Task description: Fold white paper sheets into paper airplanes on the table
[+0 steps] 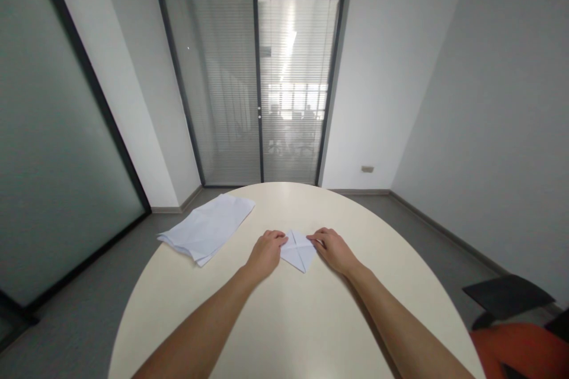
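A small folded sheet of white paper (299,251), kite-shaped with creases crossing near its middle, lies on the round cream table (284,320). At its left corner, my left hand (268,250) has the edge between thumb and fingers. My right hand (334,249) pinches the paper's upper right corner between thumb and forefinger, its other fingers curled. The lowest point of the paper faces me. Both forearms reach in from the near side of the table.
A loose stack of white sheets (211,228) lies at the table's left edge, partly overhanging it. An orange chair (520,349) with a black armrest (509,296) stands at the lower right. Beyond the table are glass doors (258,89) with blinds.
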Tool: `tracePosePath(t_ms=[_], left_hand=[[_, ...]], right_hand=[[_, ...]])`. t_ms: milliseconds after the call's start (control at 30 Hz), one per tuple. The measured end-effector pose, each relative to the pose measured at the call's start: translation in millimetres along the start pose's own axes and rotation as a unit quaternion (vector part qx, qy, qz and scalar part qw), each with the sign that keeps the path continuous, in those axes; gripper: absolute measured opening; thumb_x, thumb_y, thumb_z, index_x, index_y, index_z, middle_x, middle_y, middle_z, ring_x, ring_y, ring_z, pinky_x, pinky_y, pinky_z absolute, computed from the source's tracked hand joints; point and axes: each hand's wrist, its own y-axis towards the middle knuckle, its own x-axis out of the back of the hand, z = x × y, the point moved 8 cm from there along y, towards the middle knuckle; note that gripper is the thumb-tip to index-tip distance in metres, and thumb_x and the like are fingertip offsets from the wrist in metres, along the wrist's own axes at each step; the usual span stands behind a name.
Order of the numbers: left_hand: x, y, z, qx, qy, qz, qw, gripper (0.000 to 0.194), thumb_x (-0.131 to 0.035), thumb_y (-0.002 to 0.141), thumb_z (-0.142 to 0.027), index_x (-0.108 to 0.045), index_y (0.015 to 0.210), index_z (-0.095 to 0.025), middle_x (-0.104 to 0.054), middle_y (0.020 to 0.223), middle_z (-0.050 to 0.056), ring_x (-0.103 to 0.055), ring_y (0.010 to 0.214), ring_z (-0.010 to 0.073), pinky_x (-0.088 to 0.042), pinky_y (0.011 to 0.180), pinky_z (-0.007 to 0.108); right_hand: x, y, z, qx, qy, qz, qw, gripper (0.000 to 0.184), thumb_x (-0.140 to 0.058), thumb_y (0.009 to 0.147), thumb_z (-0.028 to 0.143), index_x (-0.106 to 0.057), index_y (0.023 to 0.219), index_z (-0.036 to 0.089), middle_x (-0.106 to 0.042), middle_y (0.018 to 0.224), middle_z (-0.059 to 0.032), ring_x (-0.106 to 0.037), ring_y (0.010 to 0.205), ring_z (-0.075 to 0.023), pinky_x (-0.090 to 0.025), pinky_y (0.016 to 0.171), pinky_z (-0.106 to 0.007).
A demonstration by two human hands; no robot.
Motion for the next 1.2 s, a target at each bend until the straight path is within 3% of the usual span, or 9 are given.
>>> tracePosePath(t_ms=[233,433,633,767,867,967,1200], left_hand=[[-5.7,0,3,-0.005,0.025,0.009,1.0,0.042,-0.044,0.091,-0.006,-0.07,0.119,-0.023,-0.064,0.126,0.007,-0.052,0.115,0.0238,-0.044,0.102,0.039],[-7.7,-1,5,-0.009,0.029,0.004,1.0,0.044,-0.044,0.089,-0.004,-0.068,0.121,-0.022,-0.062,0.129,0.008,-0.051,0.116,0.0241,-0.044,0.102,0.039],[-0.9,-1,-1,-0.028,0.004,-0.001,1.0,0.048,-0.044,0.085,-0.001,-0.067,0.121,-0.021,-0.066,0.127,0.004,-0.052,0.113,0.0235,-0.043,0.103,0.036],[9.8,-4,-6,-0.03,-0.026,-0.001,0.999,0.039,-0.05,0.09,-0.017,-0.063,0.127,-0.023,-0.068,0.123,0.005,-0.055,0.11,0.0242,-0.046,0.099,0.037],[14.9,-8,-15,-0.064,-0.014,0.021,0.998,0.049,-0.063,0.084,-0.031,-0.059,0.132,-0.021,-0.062,0.133,0.008,-0.053,0.115,0.0279,-0.044,0.102,0.041],[16.7,-9,-17,-0.07,-0.01,0.035,0.997,0.056,-0.066,0.081,-0.032,-0.057,0.135,-0.021,-0.06,0.135,0.009,-0.051,0.117,0.0293,-0.043,0.104,0.042],[11.6,-4,-2,0.003,-0.009,0.011,1.0,0.035,-0.049,0.094,-0.025,-0.064,0.125,-0.021,-0.067,0.114,0.01,-0.061,0.107,0.0223,-0.047,0.097,0.033]], right_hand=[[3,-1,-1,0.017,0.034,0.017,0.999,0.033,-0.051,0.087,0.015,-0.077,0.104,0.023,-0.072,0.104,-0.0079,-0.064,0.098,-0.0221,-0.048,0.089,-0.034],[4,-5,13,0.053,0.024,0.033,0.998,0.043,-0.048,0.082,0.008,-0.076,0.109,0.023,-0.072,0.113,-0.0068,-0.063,0.104,-0.0229,-0.047,0.095,-0.036],[7,-8,15,0.054,0.038,0.03,0.997,0.037,-0.051,0.085,0.017,-0.074,0.115,0.021,-0.071,0.117,-0.0097,-0.062,0.106,-0.0255,-0.047,0.098,-0.039],[5,-7,10,0.06,0.042,0.028,0.997,0.036,-0.051,0.09,0.02,-0.072,0.118,0.021,-0.069,0.119,-0.0104,-0.061,0.108,-0.0261,-0.045,0.1,-0.041],[6,-7,9,0.063,0.049,0.024,0.997,0.034,-0.049,0.094,0.024,-0.071,0.119,0.021,-0.069,0.12,-0.0102,-0.06,0.109,-0.0261,-0.046,0.1,-0.041],[8,-7,8,0.061,0.059,0.015,0.996,0.034,-0.047,0.097,0.029,-0.071,0.119,0.021,-0.069,0.118,-0.0107,-0.061,0.107,-0.0256,-0.046,0.098,-0.04],[11,-7,12,0.069,0.063,0.012,0.996,0.034,-0.045,0.099,0.034,-0.072,0.115,0.021,-0.071,0.114,-0.0104,-0.062,0.104,-0.0252,-0.046,0.097,-0.04]])
